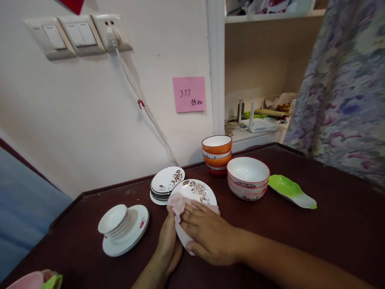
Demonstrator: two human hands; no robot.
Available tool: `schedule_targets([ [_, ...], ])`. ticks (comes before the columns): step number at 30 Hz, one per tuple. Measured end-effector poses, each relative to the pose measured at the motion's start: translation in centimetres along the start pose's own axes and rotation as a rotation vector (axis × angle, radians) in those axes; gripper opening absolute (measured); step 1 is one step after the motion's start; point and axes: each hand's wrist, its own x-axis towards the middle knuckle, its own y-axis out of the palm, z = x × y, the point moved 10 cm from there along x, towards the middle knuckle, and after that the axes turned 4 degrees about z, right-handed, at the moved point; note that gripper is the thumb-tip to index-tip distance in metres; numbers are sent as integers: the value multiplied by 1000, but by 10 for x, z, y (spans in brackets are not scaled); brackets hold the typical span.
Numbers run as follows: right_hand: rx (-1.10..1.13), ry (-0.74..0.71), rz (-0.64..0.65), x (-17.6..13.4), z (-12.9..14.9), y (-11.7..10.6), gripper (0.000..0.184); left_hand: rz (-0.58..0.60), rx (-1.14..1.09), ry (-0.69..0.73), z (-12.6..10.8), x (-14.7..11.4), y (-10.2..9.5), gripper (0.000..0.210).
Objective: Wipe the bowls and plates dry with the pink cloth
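Observation:
A white plate with a brown flower print is tilted up in front of me. My left hand is closed at its lower left edge; its fingertips are hidden beneath. Spread over the plate's lower part is a pale pink cloth. My right hand presses this cloth onto the plate with its fingers laid over it. Just behind stands a stack of similar flower-print plates. Left of my hands, several small white bowls are nested on a stack of white plates.
Orange and white bowls are stacked by the wall. Red-rimmed white bowls stand right of them, beside a green leaf-shaped dish. A pink bowl shows at the lower left. A white cord runs down the wall behind the table.

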Motion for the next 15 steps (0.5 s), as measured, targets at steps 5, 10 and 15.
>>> schedule_targets([
  [5,4,-40,-49,0,-9,-8,37,-24,2,59,-8,1,-3,50],
  [10,-134,121,-114,-4,-41,-16,46,-7,39,156,-16,4,-2,49],
  [15,-196,251,-134,-7,-48,-21,70,75,49,53,-2,7,3,59],
])
